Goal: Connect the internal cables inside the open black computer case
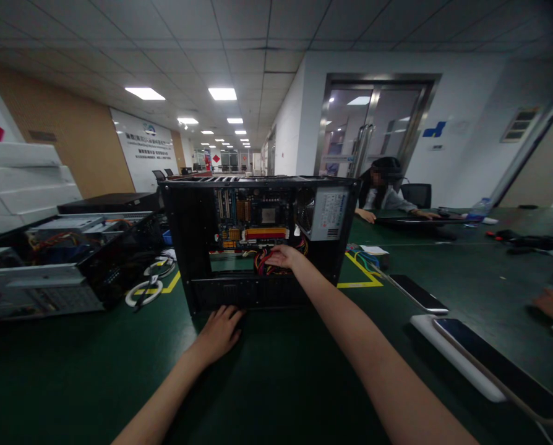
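Observation:
An open black computer case (221, 290) stands upright in front of me on the green table. Inside it sit a motherboard (253, 213), red and yellow memory slots (266, 233) and, at the upper right, a silver power supply (331, 213) with a fan. My right hand (284, 257) reaches into the lower part of the case, its fingers closed around a bundle of coloured power cables (261, 262). My left hand (218, 335) lies on the table with its fingers spread, the tips at the bottom edge of the case.
At left lies another opened computer case (39, 290), with coiled white cables (146, 290) beside it. Phones (418, 293) and a white power bank (457, 358) lie at right. A co-worker (385, 191) sits beyond; another person's hand (552, 303) shows at the right edge.

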{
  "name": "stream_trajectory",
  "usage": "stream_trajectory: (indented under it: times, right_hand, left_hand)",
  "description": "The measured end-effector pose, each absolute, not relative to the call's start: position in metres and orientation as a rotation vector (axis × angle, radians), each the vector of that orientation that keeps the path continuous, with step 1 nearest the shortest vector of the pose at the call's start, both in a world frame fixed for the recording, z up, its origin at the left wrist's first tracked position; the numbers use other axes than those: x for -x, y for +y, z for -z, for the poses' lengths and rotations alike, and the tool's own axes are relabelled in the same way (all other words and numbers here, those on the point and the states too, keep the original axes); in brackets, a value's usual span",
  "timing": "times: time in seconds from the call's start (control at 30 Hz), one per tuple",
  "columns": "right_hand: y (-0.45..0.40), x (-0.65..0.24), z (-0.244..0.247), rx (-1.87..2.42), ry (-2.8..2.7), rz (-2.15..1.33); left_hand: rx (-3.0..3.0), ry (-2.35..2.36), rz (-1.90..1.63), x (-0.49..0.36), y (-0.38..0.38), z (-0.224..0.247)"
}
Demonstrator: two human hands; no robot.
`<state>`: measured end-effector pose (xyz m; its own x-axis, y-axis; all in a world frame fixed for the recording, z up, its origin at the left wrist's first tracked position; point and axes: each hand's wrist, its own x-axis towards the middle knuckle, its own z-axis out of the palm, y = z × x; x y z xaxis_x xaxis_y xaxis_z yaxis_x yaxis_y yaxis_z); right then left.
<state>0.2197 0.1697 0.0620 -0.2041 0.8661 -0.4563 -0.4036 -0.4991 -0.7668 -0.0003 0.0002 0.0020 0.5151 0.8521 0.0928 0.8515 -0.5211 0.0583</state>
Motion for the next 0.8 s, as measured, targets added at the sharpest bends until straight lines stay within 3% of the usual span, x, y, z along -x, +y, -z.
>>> stream_trajectory:
  times: [0.47, 0.73, 0.8]
  right_hand:
    - [0.149, -0.22, -0.069, 1.353, -0.829, -1.658]
    - [0.149, -0.224, -0.064, 1.459, -0.914, -0.861]
    - [0.151, -0.225, -0.062, 1.429, -0.95, -0.818]
  left_hand:
    - [-2.732, 1.522, -0.185, -0.001, -0.002, -0.006]
    - [-2.693, 1.53, -0.168, -0.002, -0.002, -0.007]
    - [-2.684, 1.54, -0.148, -0.001, -0.002, -0.006]
